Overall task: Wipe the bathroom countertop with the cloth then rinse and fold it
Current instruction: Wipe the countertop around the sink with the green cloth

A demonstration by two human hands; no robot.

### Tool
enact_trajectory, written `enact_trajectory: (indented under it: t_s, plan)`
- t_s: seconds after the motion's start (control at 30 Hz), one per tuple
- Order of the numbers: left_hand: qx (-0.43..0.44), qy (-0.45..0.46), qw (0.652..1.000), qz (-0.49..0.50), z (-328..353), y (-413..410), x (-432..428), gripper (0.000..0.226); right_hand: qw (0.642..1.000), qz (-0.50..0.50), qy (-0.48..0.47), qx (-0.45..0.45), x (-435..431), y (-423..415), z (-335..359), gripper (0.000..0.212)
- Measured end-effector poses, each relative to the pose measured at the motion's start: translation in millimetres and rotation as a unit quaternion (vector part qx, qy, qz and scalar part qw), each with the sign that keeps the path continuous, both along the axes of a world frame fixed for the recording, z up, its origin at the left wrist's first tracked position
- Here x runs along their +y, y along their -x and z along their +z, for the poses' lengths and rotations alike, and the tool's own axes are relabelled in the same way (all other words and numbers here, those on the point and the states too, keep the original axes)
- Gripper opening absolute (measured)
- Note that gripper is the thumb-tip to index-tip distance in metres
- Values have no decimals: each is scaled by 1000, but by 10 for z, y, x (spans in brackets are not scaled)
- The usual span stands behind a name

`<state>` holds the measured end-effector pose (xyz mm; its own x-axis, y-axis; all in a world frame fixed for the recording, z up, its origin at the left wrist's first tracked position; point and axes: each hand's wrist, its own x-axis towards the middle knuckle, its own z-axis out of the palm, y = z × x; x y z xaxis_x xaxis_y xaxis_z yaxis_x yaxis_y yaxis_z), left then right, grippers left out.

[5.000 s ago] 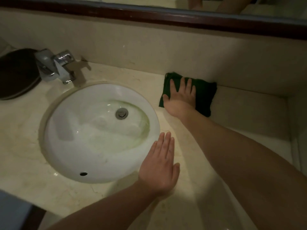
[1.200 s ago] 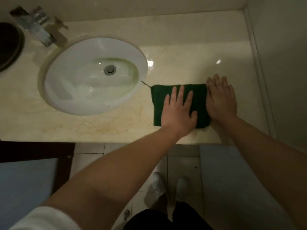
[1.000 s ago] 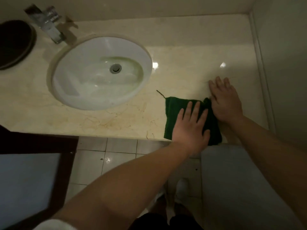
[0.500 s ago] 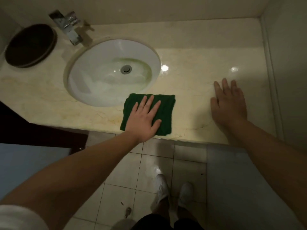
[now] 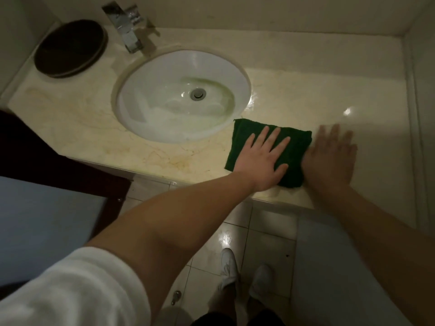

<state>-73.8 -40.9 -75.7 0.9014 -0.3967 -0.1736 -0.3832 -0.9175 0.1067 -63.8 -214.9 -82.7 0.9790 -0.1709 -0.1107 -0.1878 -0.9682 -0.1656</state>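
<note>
A folded dark green cloth lies on the cream marble countertop, near its front edge and just right of the sink. My left hand presses flat on the cloth with its fingers spread, covering its middle. My right hand rests flat on the bare counter right beside the cloth, its thumb side against the cloth's right edge. That hand is slightly blurred.
A white oval sink is set into the counter, with a chrome faucet behind it. A dark round tray sits at the back left. A wall closes the counter's right end. My white shoes stand on the tiled floor below.
My left hand has slid the cloth to the right along the front of the counter, from in front of the sink up against my right hand. The right hand has stayed about where it was.
</note>
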Motion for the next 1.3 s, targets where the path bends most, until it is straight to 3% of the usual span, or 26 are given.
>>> enact_trajectory:
  t_s: [0.13, 0.53, 0.73, 1.03, 1.3]
  plan:
    - [-1, 2, 1000, 14, 23, 56, 390, 70, 1000, 5, -22, 15, 519, 75, 1, 62]
    - [-12, -9, 981, 195, 82, 264, 1930, 69, 999, 17, -20, -30, 570, 133, -13, 62]
    - [-2, -22, 967, 254, 85, 320, 1918, 69, 999, 19, -22, -38, 593, 136, -4, 62]
    - [19, -20, 994, 104, 83, 411, 848, 70, 1000, 21, -1, -10, 617, 184, -1, 61]
    - [-8, 16, 994, -105, 37, 380, 1653, 68, 998, -66, -21, 1, 1434, 466, -20, 67]
